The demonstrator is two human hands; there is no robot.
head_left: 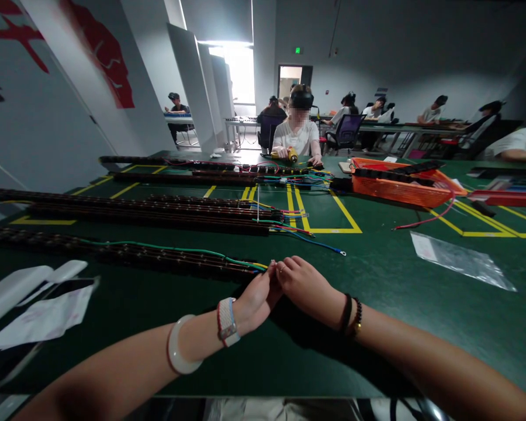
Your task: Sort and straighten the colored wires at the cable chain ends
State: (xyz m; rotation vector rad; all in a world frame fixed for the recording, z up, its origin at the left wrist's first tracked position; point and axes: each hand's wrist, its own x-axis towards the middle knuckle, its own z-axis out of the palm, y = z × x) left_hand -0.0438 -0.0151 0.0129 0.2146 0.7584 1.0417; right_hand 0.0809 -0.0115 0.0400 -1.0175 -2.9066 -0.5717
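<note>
My left hand (pixel 256 297) is closed at the right end of the nearest wire harness, its fingers pinching the green, yellow and blue wires (pixel 259 267). Pressed against it, my right hand (pixel 304 286) is also closed, knuckles up. A small pale tip shows between the two hands' fingertips, too small to name, and what the right fingers hold is hidden. The long dark channel (pixel 158 257) with the green wire along its top runs left from my hands on the green table (pixel 368 356). Just beyond lie more dark channels (pixel 193 213) with loose coloured wires and a blue wire with a ring terminal (pixel 342 253).
An orange basket (pixel 390 192) holding black parts stands at the back right. A clear plastic bag (pixel 464 263) lies in front of it. White papers (pixel 44 318) and white pieces are at the left. Across the table a person (pixel 297 131) holds a yellow power tool (pixel 291 155).
</note>
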